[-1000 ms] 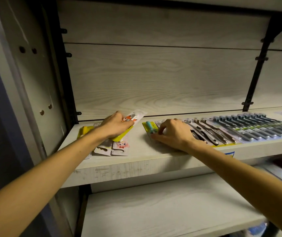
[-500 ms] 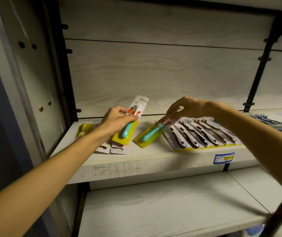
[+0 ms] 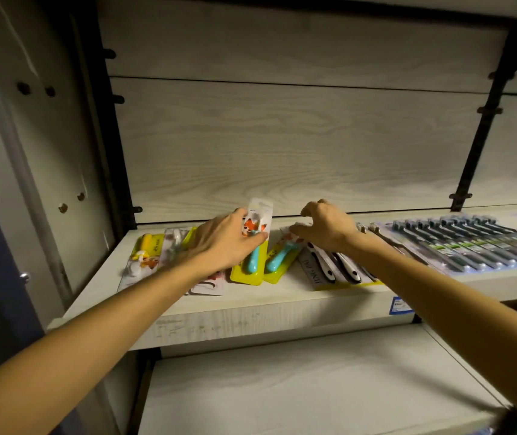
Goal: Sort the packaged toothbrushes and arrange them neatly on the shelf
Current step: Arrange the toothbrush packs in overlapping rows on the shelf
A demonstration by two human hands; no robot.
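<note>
Both hands are up on the shelf (image 3: pixel 250 312) now. The left hand (image 3: pixel 224 243) grips a blue-handled toothbrush pack (image 3: pixel 252 246) with a fox card, thumb across its front, its far end tipped up off the board. Right beside it, the right hand (image 3: pixel 326 227) hovers with fingers curled over the top of a matching blue pack (image 3: pixel 279 257) lying flat; whether it pinches the card or only touches it, I cannot tell.

The risk: these two yellow-backed packs sit edge to edge, so setting the left one down carelessly could overlap or skew its twin. Under the left forearm lie loose yellow and white packs (image 3: pixel 147 255); a dragging wrist could sweep them toward the near edge. To the right, the white-handled set (image 3: pixel 329 268) lies just beside and could get nudged.
</note>
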